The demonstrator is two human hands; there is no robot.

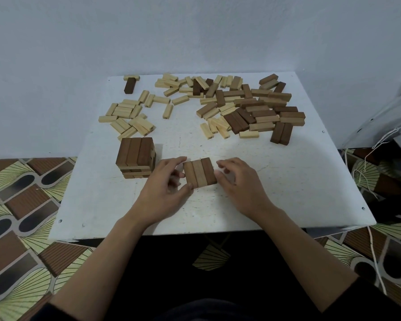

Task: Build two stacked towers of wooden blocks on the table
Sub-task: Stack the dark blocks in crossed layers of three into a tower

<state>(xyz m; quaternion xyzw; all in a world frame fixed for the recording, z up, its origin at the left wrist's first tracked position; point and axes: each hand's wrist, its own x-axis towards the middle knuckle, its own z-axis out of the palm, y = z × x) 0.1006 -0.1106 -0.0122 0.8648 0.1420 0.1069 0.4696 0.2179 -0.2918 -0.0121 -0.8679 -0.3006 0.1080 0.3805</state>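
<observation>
A tower [136, 156] of several layers, topped by three brown blocks, stands on the white table [287, 181] at the left. To its right lies a flat row of three brown blocks [200, 172] side by side. My left hand [166, 188] touches the row's left side, thumb at its near corner and fingers at its far corner. My right hand [237, 179] sits at the row's right side with fingers loosely bent against it. Neither hand lifts a block.
Loose pale blocks [127, 119] lie at the back left. A mixed heap of pale and brown blocks [248, 107] fills the back right. A dark and a pale block [130, 83] sit at the far left corner. White cord [366, 167] hangs at the right.
</observation>
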